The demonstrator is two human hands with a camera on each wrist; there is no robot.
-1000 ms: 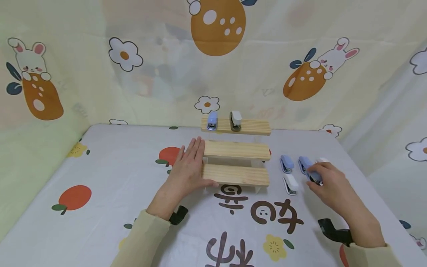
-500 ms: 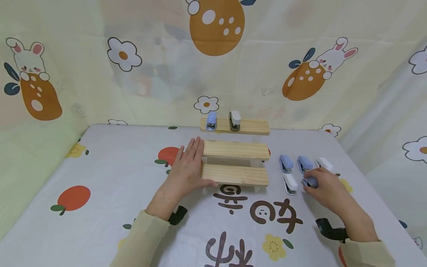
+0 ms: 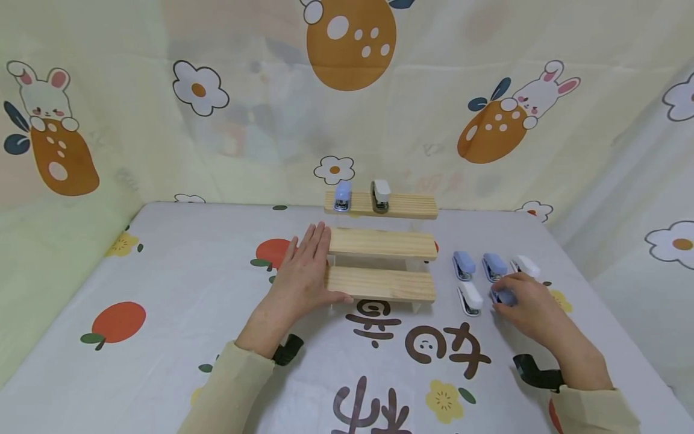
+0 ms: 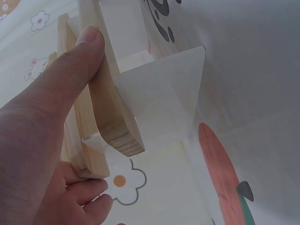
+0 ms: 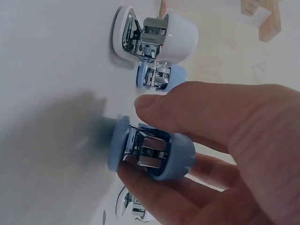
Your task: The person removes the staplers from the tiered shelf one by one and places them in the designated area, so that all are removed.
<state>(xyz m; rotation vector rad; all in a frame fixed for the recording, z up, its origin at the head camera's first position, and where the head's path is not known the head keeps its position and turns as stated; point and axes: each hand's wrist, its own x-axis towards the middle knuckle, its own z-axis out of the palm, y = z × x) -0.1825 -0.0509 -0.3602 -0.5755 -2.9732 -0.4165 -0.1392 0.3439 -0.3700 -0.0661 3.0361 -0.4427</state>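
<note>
My right hand (image 3: pixel 528 304) holds a small blue stapler (image 5: pixel 180 157) between thumb and fingers, its metal front facing the right wrist camera. The stapler is at the table surface, right of a white stapler (image 3: pixel 470 299) and in front of another blue stapler (image 3: pixel 494 267). At the left end of a three-step wooden rack (image 3: pixel 382 283), my left hand (image 3: pixel 303 277) rests with straight fingers along the side. Its thumb lies on the lowest plank (image 4: pixel 110 108). On the top plank stand a blue stapler (image 3: pixel 343 196) and a white stapler with a dark base (image 3: pixel 381 196).
Another blue stapler (image 3: pixel 464 266) lies right of the rack, and a white stapler (image 3: pixel 525 265) sits behind my right hand. Clear supports (image 4: pixel 164 89) carry the planks. A patterned cloth covers the table (image 3: pixel 179 337), and a patterned curtain (image 3: pixel 260 144) hangs behind it.
My right hand has shifted slightly left with the blue stapler, and the white stapler behind it shows more fully. My left hand stays on the rack.
</note>
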